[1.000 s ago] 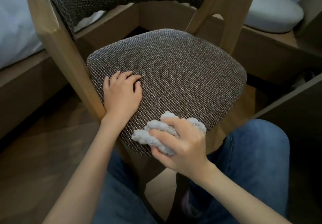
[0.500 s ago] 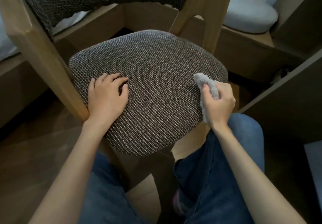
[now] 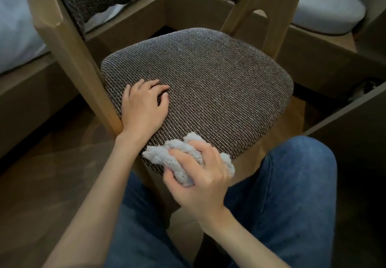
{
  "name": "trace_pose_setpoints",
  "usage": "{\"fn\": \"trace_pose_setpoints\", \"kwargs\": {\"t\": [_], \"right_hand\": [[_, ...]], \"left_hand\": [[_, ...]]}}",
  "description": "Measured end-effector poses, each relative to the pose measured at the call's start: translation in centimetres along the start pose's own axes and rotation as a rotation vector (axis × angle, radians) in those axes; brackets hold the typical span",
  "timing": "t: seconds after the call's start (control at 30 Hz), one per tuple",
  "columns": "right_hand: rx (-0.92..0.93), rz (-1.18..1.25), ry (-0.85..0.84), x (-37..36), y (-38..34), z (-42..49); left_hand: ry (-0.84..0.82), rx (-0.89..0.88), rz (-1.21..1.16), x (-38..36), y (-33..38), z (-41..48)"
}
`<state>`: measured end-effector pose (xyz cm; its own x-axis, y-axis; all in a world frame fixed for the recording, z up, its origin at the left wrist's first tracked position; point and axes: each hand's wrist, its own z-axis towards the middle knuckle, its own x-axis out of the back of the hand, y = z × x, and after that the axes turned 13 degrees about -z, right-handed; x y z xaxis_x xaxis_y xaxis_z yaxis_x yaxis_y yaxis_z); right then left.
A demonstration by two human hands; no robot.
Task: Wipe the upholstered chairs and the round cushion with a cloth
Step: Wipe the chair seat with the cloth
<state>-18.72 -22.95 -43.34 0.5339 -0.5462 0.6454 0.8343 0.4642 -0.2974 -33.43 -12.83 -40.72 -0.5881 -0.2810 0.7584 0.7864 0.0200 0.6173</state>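
One fluffy cloth (image 3: 183,159) on woven seat (image 3: 208,84)

One upholstered chair (image 3: 200,84), w/ two hands on its seat: right hand (image 3: 200,176) gripping one fluffy cloth (image 3: 183,161), left hand (image 3: 144,105) flat just left of the grip. One round cushion (image 3: 328,15) well beyond it, upper right.

Setting: a home, likely a bedroom. Evidence: white bedding (image 3: 14,27) on a low wooden bed frame (image 3: 37,84) at left; wood-framed upholstered chair (image 3: 198,84); pale round cushion (image 3: 325,13) on a wooden ledge (image 3: 325,44); wood floor (image 3: 48,173).
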Motion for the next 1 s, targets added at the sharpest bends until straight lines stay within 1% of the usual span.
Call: {"fn": "trace_pose_setpoints", "kwargs": {"t": [0.13,0.2,0.27,0.33,0.47,0.53,0.63,0.73,0.8,0.87,0.93,1.0], "right_hand": [[0.164,-0.05,0.049,0.1,2.2,-0.3],[0.192,-0.082,0.085,0.2,4.0,-0.2],[0.163,-0.125,0.109,0.3,6.0,0.1],[0.05,-0.162,0.119,0.4,8.2,0.8],[-0.335,-0.094,0.16,0.2,11.7,3.9],[-0.478,-0.094,0.156,0.2,13.5,6.0],[-0.624,-0.131,0.1,0.1,17.3,9.7],[-0.688,-0.177,0.015,0.0,21.2,13.9],[-0.69,-0.21,-0.065,-0.4,22.6,16.3],[-0.631,-0.279,-0.131,-1.0,22.9,17.3],[-0.462,-0.357,-0.188,-1.6,22.1,17.2],[-0.265,-0.349,-0.256,-2.4,20.7,16.7]], "left_hand": [[-0.01,0.004,0.004,-0.1,0.2,0.1],[-0.024,-0.007,0.006,-0.4,0.7,0.1],[-0.053,-0.028,0.015,-0.9,1.5,0.3],[-0.092,-0.047,0.037,-1.6,2.2,0.5],[-0.139,-0.071,0.069,-2.9,3.6,1.1],[-0.158,-0.09,0.068,-3.3,4.2,1.3],[-0.189,-0.12,0.085,-3.4,4.7,1.8],[-0.218,-0.137,0.098,-3.4,5.1,2.4],[-0.232,-0.139,0.105,-3.4,5.2,2.9],[-0.24,-0.139,0.111,-3.2,5.2,3.3],[-0.221,-0.142,0.1,-2.8,4.8,3.3],[-0.173,-0.14,0.072,-2.1,4.3,2.8]]}}
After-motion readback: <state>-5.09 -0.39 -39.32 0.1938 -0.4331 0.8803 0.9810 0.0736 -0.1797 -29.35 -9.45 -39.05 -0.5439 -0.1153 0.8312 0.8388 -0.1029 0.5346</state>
